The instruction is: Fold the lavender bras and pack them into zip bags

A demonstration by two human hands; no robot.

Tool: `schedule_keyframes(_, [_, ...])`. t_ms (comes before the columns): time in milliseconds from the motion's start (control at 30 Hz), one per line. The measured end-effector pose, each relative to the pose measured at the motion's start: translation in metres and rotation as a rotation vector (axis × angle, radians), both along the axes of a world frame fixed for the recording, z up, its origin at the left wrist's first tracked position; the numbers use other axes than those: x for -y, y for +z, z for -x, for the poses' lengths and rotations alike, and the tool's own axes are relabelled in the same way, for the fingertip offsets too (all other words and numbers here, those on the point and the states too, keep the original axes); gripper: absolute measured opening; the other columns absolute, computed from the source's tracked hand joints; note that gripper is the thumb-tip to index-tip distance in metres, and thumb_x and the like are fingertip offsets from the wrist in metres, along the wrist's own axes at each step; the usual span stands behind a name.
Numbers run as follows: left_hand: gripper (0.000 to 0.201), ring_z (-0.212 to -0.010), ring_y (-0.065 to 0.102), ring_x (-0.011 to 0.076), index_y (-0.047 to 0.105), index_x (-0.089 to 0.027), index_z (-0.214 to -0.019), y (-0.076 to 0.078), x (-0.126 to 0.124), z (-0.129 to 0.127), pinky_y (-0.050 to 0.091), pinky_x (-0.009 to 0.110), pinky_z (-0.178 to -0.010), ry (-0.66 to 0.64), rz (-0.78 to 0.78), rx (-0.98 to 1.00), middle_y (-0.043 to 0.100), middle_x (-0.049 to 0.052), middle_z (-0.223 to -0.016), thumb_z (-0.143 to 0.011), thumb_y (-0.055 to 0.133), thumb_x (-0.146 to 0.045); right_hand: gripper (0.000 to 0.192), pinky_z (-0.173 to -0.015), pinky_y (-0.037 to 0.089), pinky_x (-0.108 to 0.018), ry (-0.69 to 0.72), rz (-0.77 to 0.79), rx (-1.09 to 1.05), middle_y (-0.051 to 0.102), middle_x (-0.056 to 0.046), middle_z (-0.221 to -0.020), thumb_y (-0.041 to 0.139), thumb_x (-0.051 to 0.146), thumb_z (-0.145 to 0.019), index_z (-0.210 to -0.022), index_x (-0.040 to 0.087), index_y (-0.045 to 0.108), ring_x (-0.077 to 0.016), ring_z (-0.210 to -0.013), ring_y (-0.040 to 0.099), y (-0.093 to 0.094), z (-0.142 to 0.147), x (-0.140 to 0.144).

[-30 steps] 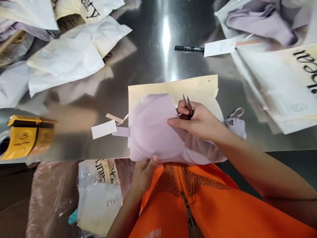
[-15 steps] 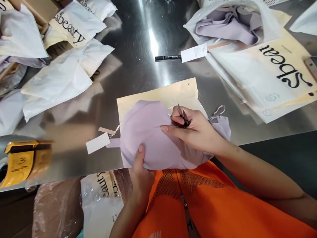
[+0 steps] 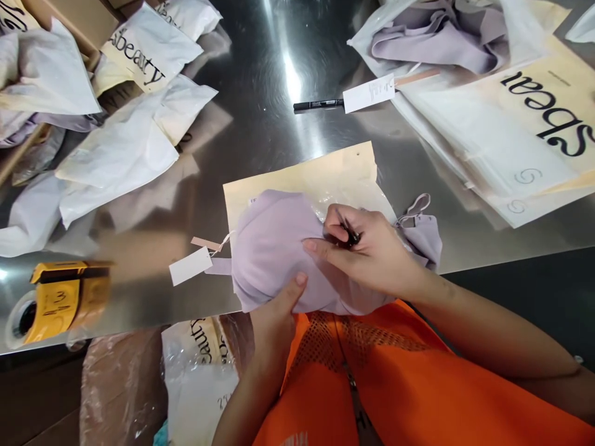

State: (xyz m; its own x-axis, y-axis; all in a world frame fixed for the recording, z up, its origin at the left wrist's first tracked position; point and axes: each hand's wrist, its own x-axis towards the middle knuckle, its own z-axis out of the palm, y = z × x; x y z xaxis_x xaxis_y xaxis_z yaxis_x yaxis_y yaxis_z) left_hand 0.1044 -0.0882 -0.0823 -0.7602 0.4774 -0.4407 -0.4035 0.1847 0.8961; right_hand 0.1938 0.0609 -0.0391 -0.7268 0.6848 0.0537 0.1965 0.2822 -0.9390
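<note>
A lilac garment (image 3: 274, 254) lies at the near edge of the steel table (image 3: 260, 124), spread over a cream bag (image 3: 316, 176). Its long axis runs left to right: a strap loop (image 3: 416, 207) sticks out at the right end, and a white tag (image 3: 190, 266) on a string trails off the left end. The left hand (image 3: 274, 322) comes up from the near side and grips the garment's near edge, thumb pressed on top of the cloth. The right hand (image 3: 367, 251) rests on the right half of the garment, fingers curled around small snips (image 3: 348, 232), whose dark tips point to the far left; the forefinger is stretched out flat on the fabric. So the garment sits under both hands, mostly between them and to the left. A yellow tape dispenser (image 3: 60, 300) stands well to the left. A black pen (image 3: 318, 104) lies far off beside another tag (image 3: 369, 93).
</note>
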Motion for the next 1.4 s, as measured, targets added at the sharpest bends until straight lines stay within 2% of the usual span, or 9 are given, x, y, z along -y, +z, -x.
schedule_keyframes(133, [0.040,-0.107,0.069,0.0264,0.075,-0.017,-0.100,-0.006,-0.012,-0.001,0.054,0.040,-0.101,-0.068,-0.048,0.066,0.076,0.007,-0.100,-0.068,0.084,-0.041,0.037,-0.055,0.027,-0.026,0.027,-0.075,0.044,0.041,0.006,-0.059,0.065,0.023,-0.082,-0.067,0.021,0.031,-0.0092,-0.053,0.035,0.003,-0.001,0.006])
schedule_keyframes(333, [0.033,-0.108,0.068,0.0226,0.075,-0.018,-0.099,0.006,-0.018,-0.002,0.056,0.032,-0.099,-0.011,-0.052,-0.040,0.074,0.004,-0.111,-0.071,0.084,-0.034,0.043,-0.052,0.025,-0.027,-0.006,-0.062,0.122,0.038,0.006,-0.056,0.071,0.040,-0.079,-0.067,0.022,0.034,-0.0111,-0.052,0.033,-0.001,-0.007,0.003])
schedule_keyframes(467, [0.039,-0.112,0.067,0.0244,0.073,-0.017,-0.106,0.013,-0.021,-0.003,0.054,0.034,-0.102,-0.030,-0.052,-0.169,0.073,0.006,-0.114,-0.072,0.083,-0.033,0.045,-0.051,0.026,-0.027,-0.065,-0.085,0.115,0.037,0.006,-0.057,0.073,0.029,-0.076,-0.067,0.022,0.030,-0.0114,-0.053,0.033,-0.008,-0.009,0.004])
schedule_keyframes(600, [0.050,-0.123,0.060,0.0264,0.069,-0.016,-0.115,0.018,-0.021,-0.002,0.049,0.035,-0.108,-0.050,0.034,-0.331,0.068,0.009,-0.125,-0.071,0.082,-0.035,0.043,-0.050,0.028,-0.026,-0.136,-0.218,0.014,0.041,0.006,-0.061,0.070,0.022,-0.079,-0.070,0.022,0.029,-0.0104,-0.051,0.035,-0.013,-0.011,0.009])
schedule_keyframes(767, [0.052,-0.133,0.050,0.0276,0.066,-0.018,-0.119,0.024,-0.018,0.000,0.042,0.037,-0.114,-0.110,0.186,-0.389,0.065,0.009,-0.131,-0.071,0.081,-0.033,0.042,-0.045,0.028,-0.023,-0.250,-0.459,-0.144,0.040,0.008,-0.060,0.070,0.019,-0.083,-0.071,0.022,0.030,-0.0066,-0.046,0.035,-0.017,-0.012,0.011])
schedule_keyframes(900, [0.058,-0.137,0.045,0.0283,0.062,-0.019,-0.125,0.022,-0.011,0.002,0.037,0.040,-0.118,-0.175,0.276,-0.421,0.061,0.010,-0.135,-0.073,0.079,-0.039,0.041,-0.042,0.027,-0.022,-0.273,-0.550,-0.159,0.037,0.009,-0.055,0.070,0.017,-0.084,-0.072,0.022,0.030,-0.0053,-0.043,0.033,-0.023,-0.012,0.013])
schedule_keyframes(1167, [0.067,-0.128,0.055,0.0259,0.054,-0.022,-0.135,0.004,0.011,0.003,0.034,0.041,-0.119,-0.248,0.325,-0.379,0.062,0.009,-0.134,-0.076,0.076,-0.047,0.044,-0.042,0.028,-0.023,-0.299,-0.551,-0.112,0.035,0.009,-0.051,0.071,0.021,-0.083,-0.070,0.022,0.029,-0.0062,-0.042,0.034,-0.028,-0.013,0.017])
schedule_keyframes(1333, [0.066,-0.138,0.044,0.0268,0.058,-0.022,-0.131,0.004,0.018,0.004,0.034,0.040,-0.119,-0.254,0.376,-0.260,0.055,0.008,-0.141,-0.075,0.077,-0.051,0.044,-0.043,0.028,-0.022,-0.300,-0.472,-0.138,0.034,0.009,-0.055,0.071,0.019,-0.083,-0.070,0.022,0.029,-0.0059,-0.044,0.033,-0.026,-0.013,0.017])
schedule_keyframes(1400, [0.062,-0.136,0.047,0.0274,0.060,-0.021,-0.130,0.005,0.017,0.004,0.036,0.041,-0.118,-0.256,0.373,-0.252,0.057,0.009,-0.139,-0.076,0.076,-0.049,0.044,-0.046,0.029,-0.023,-0.272,-0.416,-0.131,0.035,0.008,-0.057,0.070,0.018,-0.083,-0.070,0.022,0.028,-0.0064,-0.046,0.033,-0.024,-0.012,0.015])
